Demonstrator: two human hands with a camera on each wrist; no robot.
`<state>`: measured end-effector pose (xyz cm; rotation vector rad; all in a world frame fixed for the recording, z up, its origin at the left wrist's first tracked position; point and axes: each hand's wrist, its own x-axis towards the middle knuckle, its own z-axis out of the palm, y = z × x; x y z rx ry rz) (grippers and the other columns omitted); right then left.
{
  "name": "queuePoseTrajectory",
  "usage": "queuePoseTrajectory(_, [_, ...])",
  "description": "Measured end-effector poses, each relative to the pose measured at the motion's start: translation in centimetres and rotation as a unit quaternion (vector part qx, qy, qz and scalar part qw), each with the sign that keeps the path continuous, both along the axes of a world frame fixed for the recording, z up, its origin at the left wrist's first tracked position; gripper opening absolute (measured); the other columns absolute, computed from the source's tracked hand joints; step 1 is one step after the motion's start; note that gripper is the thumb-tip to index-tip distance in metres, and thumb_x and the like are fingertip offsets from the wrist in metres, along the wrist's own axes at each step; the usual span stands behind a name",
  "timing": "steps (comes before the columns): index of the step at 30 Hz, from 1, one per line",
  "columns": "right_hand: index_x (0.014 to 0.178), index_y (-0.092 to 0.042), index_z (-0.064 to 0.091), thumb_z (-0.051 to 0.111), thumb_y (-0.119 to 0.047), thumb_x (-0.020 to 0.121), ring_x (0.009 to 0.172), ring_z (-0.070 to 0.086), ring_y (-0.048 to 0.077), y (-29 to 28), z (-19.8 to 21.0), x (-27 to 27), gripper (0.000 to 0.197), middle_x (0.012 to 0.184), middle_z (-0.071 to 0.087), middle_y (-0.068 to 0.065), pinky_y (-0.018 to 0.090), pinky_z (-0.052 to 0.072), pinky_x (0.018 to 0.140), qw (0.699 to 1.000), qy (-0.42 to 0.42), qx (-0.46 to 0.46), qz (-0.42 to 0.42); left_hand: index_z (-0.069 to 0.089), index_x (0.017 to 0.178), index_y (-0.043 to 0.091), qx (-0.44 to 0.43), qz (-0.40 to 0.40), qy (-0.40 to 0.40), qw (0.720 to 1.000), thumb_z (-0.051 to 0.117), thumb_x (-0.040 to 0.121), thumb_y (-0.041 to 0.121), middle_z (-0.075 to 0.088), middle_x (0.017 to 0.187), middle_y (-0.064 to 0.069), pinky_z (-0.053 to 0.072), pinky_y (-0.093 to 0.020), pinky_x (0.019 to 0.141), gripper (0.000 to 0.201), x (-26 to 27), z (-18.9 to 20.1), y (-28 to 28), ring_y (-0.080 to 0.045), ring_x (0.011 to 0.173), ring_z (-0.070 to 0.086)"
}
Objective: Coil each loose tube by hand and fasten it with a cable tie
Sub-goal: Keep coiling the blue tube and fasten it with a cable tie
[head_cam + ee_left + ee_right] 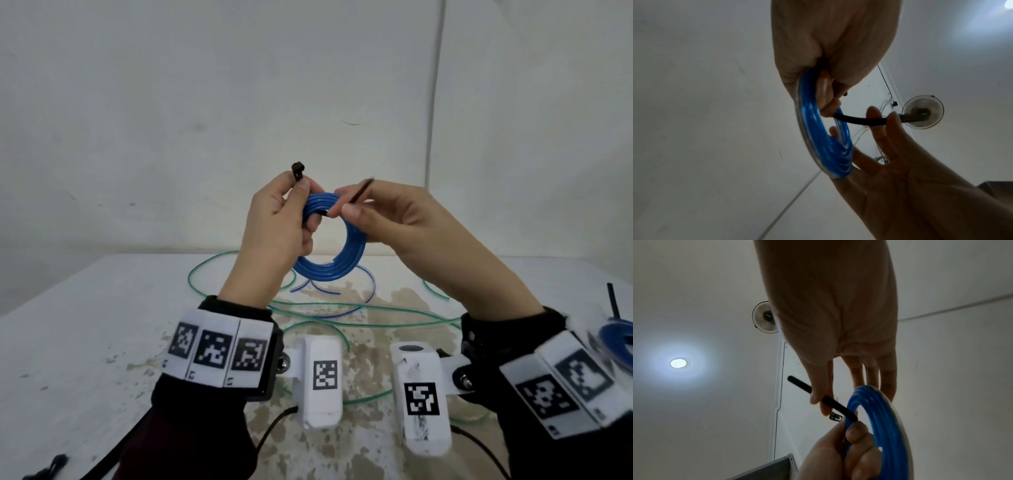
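Head view: left hand (274, 236) grips coil (329, 240) and tie (356, 195) head, right hand (394, 219) pinches tail; a slip and the coil could spring loose.

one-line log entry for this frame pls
left hand: grips blue coil, tie head | right hand: pinches cable tie tail | tie: not yet threaded

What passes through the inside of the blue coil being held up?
A black cable tie runs through the blue coil; the right hand pinches its tail, the left hand holds its head. The stretch under the left fingers is covered.
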<state>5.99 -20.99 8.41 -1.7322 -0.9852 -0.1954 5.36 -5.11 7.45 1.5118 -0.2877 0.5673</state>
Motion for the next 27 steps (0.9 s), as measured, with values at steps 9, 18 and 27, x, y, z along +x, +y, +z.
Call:
queuePoseTrajectory(9, [0.076, -0.004, 0.064, 0.042, -0.028, 0.101, 0.091, 0.059, 0.025, 0.7, -0.5, 0.3, 0.04, 0.087, 0.063, 0.007, 0.049, 0.045, 0.092, 0.997, 0.004, -0.023, -0.075, 0.053, 0.076, 0.014, 0.153, 0.1, -0.071, 0.981, 0.037, 0.101, 0.02, 0.055, 0.059, -0.017, 0.031, -0.029, 0.049, 0.03, 0.9, -1.1, -0.2, -0.019, 0.049, 0.044])
queuePoseTrajectory(18, [0.067, 0.002, 0.054, 0.044, -0.022, 0.1, 0.08, 0.055, 0.013, 0.5, -0.3, 0.0, 0.042, 0.069, 0.061, -0.012, 0.047, 0.041, 0.094, 0.997, 0.069, -0.008, -0.044, 0.058, 0.098, 0.009, 0.21, 0.117, -0.13, 0.962, 0.034, 0.1, 0.007, 0.057, 0.056, -0.001, 0.044, -0.027, 0.055, 0.024, 0.6, -1.1, -1.1, -0.015, 0.052, 0.052])
queuePoseTrajectory(27, [0.064, -0.009, 0.053, 0.043, -0.024, 0.1, 0.08, 0.048, 0.02, 0.3, -0.3, 0.1, 0.04, 0.071, 0.059, -0.005, 0.055, 0.04, 0.094, 0.995, 0.089, -0.005, -0.038, 0.057, 0.095, 0.01, 0.209, 0.105, -0.134, 0.963, 0.034, 0.101, 0.011, 0.058, 0.057, -0.005, 0.043, -0.028, 0.056, 0.023, 0.7, -1.2, -1.3, -0.023, 0.055, 0.053])
